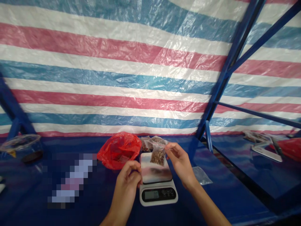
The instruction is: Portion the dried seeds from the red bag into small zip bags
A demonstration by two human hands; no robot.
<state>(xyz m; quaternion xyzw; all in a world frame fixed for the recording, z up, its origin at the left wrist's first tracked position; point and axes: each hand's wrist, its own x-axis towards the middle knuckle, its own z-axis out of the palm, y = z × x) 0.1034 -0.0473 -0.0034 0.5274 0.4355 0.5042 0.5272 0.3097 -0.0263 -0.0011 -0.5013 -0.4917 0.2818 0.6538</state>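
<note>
A small clear zip bag (158, 157) of brown granular bits hangs over the metal plate of a white digital kitchen scale (157, 175). My right hand (178, 160) pinches the bag by its upper right corner. At the scale's left edge, my left hand (129, 176) has its fingers curled; whether they grip anything is hidden. The scale's small display appears to read zero. Just beyond my left hand lies an open red plastic bag (119, 149) with some brown contents. More filled clear bags (146, 143) rest behind the scale.
An empty-looking clear zip bag (201, 175) lies right of the scale. A clear round tub (21, 147) stands far left. Another white scale (266, 152) and red bag (288, 148) are far right. Blue metal bars (215, 94) and a striped tarp (113, 103) rise behind the blue table.
</note>
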